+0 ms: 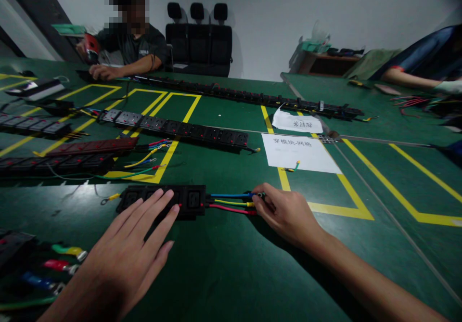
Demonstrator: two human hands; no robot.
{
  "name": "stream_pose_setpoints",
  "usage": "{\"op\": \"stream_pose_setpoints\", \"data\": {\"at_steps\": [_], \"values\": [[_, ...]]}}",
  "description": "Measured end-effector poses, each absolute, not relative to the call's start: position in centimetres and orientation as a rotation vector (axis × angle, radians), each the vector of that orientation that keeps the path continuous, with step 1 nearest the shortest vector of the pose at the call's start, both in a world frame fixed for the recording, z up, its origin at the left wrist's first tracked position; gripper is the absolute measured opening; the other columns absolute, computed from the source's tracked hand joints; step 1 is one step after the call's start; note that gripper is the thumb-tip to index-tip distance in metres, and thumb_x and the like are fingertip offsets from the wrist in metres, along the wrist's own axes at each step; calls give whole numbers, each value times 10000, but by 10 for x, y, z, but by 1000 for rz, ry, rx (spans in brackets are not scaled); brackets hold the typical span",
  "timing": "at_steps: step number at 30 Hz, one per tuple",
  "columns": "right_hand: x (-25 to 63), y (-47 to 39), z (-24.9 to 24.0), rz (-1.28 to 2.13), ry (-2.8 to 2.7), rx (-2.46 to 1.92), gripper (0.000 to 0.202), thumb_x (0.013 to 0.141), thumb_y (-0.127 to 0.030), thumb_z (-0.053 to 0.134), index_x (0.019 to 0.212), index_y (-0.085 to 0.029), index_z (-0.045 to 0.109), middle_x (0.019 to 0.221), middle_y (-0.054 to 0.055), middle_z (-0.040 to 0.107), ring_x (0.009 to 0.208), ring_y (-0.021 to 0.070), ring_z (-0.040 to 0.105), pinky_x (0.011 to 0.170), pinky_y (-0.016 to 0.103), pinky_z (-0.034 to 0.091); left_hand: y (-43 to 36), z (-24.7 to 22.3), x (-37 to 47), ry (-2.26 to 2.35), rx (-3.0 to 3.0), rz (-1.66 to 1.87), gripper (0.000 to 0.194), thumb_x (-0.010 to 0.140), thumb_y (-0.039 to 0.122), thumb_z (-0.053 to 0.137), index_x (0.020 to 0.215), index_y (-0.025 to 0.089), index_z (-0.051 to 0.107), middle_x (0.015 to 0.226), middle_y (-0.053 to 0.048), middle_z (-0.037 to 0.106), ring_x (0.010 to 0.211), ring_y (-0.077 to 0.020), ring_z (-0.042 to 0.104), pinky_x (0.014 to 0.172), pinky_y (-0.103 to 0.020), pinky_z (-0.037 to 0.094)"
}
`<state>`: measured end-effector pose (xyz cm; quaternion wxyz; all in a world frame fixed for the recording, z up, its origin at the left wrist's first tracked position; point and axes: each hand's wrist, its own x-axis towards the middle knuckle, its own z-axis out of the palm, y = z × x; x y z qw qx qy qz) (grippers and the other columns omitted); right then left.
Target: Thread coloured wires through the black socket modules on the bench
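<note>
A short black power socket strip (197, 197) lies on the green table, a yellow-sleeved ring terminal (111, 198) coming out of its left end. My left hand (135, 245) rests over the strip, fingers stretched out and slightly apart. From the strip's right end run a blue wire (229, 195), a yellow-green wire (231, 202) and a red wire (231, 209). At their far ends my right hand (285, 209) pinches the end of the blue wire between thumb and fingertips. A small dark piece shows at the fingertips, and the tips of the other two wires are close by.
Longer socket strips (173, 127) lie behind and to the left, with loose wires (144, 161). Lettered paper sheets (299, 153) lie beyond my right hand. Across the table a co-worker (133, 47) holds a red tool (91, 47); another person's arm (415, 76) is at right.
</note>
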<state>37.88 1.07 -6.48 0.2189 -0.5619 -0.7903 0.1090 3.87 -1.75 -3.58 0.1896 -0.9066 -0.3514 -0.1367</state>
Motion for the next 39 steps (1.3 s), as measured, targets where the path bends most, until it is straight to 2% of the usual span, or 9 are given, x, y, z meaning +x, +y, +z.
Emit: {"op": "stream_pose_setpoints", "data": {"at_steps": [18,25,39], "values": [[378,11,-65,323,-2184,-1585,288,990,-367,431,985,-194,661,558,-11,601,432,122,473,486,268,249,-17,-38,36,-989,-2565,-388,454,967,200,505,1404,97,578,1521,-201,513,1372,-357,526,1104,-518,473],[379,11,-67,300,-2198,-1574,269,991,-356,434,988,-200,654,569,-12,608,434,116,469,487,262,249,-16,-37,36,-947,-2546,-348,463,963,198,500,1403,73,567,1504,-230,518,1341,-386,542,1028,-547,508],[379,11,-65,321,-2189,-1569,266,986,-360,444,975,-199,656,565,-21,606,425,109,470,481,254,249,-18,-37,37,-999,-2539,-388,434,981,223,484,1389,115,586,1503,-186,538,1367,-339,534,1126,-491,446]]}}
